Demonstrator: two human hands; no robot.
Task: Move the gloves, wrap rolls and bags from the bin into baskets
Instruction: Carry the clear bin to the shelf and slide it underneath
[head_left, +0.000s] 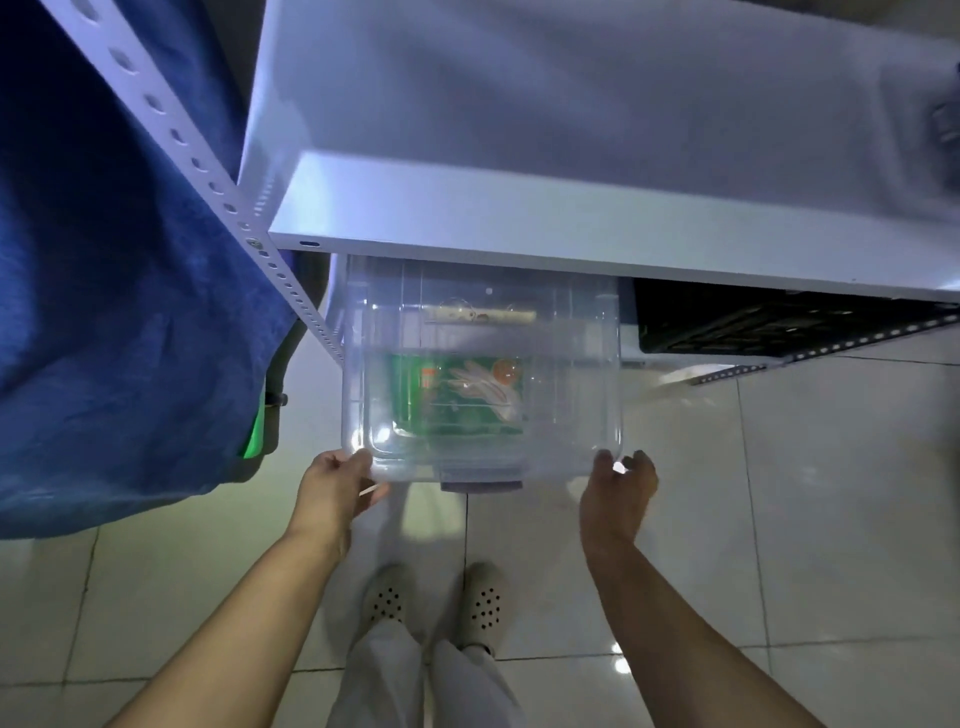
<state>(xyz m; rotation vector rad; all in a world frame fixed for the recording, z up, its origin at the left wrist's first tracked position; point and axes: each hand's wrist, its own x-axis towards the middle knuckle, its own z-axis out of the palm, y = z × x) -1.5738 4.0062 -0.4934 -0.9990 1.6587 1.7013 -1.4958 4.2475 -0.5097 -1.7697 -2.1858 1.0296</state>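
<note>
A clear plastic bin (576, 374) sticks out from under the white shelf (519, 218), its front end over the tiled floor. Inside lies a green printed package (467, 400), and a long pale box (480, 314) rests further back. My left hand (337, 488) grips the bin's front left corner. My right hand (621, 491) holds the front right corner, fingers curled at the rim. A grey latch (480, 486) shows at the middle of the bin's front edge.
A blue cloth (114, 291) hangs over the left side beside a perforated white shelf post (208, 171). A black slatted crate (769, 325) sits under the shelf to the right of the bin. My feet in pale perforated clogs (436, 597) stand on the glossy tiles.
</note>
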